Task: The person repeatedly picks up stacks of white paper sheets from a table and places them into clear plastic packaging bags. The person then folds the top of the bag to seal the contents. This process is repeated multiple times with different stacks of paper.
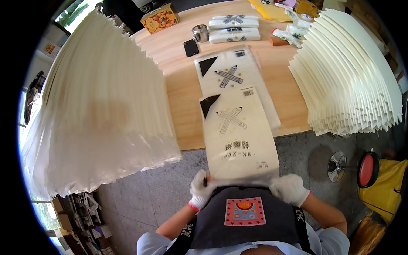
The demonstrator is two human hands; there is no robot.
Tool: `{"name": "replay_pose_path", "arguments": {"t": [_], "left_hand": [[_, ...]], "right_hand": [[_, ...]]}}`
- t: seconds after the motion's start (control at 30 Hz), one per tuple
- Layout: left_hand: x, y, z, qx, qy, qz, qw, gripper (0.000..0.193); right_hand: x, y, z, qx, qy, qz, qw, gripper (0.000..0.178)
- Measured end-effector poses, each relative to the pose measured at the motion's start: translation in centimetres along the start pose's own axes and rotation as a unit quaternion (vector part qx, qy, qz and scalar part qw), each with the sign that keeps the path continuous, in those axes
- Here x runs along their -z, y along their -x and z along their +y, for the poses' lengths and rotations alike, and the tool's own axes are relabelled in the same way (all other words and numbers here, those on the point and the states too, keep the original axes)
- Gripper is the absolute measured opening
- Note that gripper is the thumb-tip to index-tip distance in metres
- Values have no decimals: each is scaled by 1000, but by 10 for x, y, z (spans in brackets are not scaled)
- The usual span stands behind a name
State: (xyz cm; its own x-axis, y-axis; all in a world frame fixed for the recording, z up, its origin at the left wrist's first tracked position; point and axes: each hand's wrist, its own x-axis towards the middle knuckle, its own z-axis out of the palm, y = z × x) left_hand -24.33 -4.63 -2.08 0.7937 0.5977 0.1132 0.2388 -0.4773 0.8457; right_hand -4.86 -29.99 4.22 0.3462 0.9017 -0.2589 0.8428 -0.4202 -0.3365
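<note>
My left hand (201, 188), in a white knitted glove with a red cuff, is closed on the near left corner of a clear plastic bag. A small dark spot shows at its fingers. My right hand (290, 190), gloved alike, is closed at the opposite near corner. Inside this printed bag (238, 155) lies a stack of cream paper. The bag bears crossed pencils, a black corner triangle and a barcode. Its far end rests over a pile of similar printed bags (259, 72) on the table; its near end reaches past the table edge to my apron (212, 233).
Tall fanned stacks stand either side: plastic-covered sheets (102, 106) left, cream paper (348, 76) right. Farther back on the wooden table (182, 97) are a phone (191, 48), a metal cup (199, 33), folded bag bundles (234, 35) and a fruit-printed box (160, 19). A red-topped stool (367, 170) stands right.
</note>
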Motion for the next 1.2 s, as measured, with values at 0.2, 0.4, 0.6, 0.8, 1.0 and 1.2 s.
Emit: {"name": "replay_pose_path", "arguments": {"t": [0.2,0.4,0.6,0.8,1.0,1.2], "left_hand": [[-31,-35,-47,85,-24,114,989,21],[-27,-22,-47,90,-76,119,986,19],[11,60,-81,190,-181,-88,961,17],[-7,-18,-46,355,185,-44,915,31],[24,-91,90,31,32,-123,991,23],[119,-107,239,-228,-159,-109,955,14]], "right_hand": [[0,-19,18,-55,-52,-128,989,31],[-71,-72,60,-328,-403,91,850,35],[-134,-112,64,-255,-744,143,601,33],[-96,-97,60,-244,-656,174,693,32],[-66,-82,38,-191,-774,82,598,36],[14,-141,1,-16,-833,66,550,37]]}}
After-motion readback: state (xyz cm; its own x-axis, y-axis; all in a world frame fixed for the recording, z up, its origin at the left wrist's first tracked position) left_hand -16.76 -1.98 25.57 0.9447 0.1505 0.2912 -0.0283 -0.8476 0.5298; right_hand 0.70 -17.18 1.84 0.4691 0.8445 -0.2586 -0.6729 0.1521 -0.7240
